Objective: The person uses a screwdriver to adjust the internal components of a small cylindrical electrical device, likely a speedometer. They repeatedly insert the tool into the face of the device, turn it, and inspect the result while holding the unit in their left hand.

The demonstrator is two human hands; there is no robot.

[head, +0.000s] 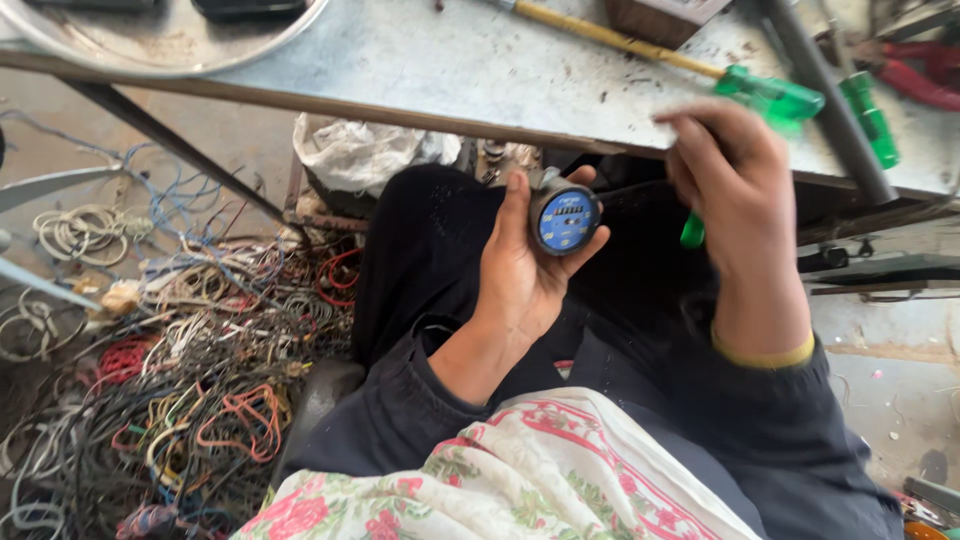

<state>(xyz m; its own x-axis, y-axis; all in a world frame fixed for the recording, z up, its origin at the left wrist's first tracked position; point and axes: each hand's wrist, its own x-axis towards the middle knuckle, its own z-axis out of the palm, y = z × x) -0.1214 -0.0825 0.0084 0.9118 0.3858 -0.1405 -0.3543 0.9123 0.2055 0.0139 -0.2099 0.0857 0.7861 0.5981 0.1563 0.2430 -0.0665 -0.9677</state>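
Observation:
My left hand grips a small round gauge with a blue dial face and dark rim, held over my lap just below the table's front edge. My right hand is raised at that edge, fingers curled around a green-handled tool whose green tip pokes out below the palm; the hand is blurred. A long screwdriver with a green handle and yellow shaft lies on the table just beyond the right hand's fingers.
The grey metal table runs across the top, bearing a round metal tray, a dark pipe, another green-handled tool and red pliers. A heap of tangled coloured wires covers the floor at left. Floral cloth lies over my lap.

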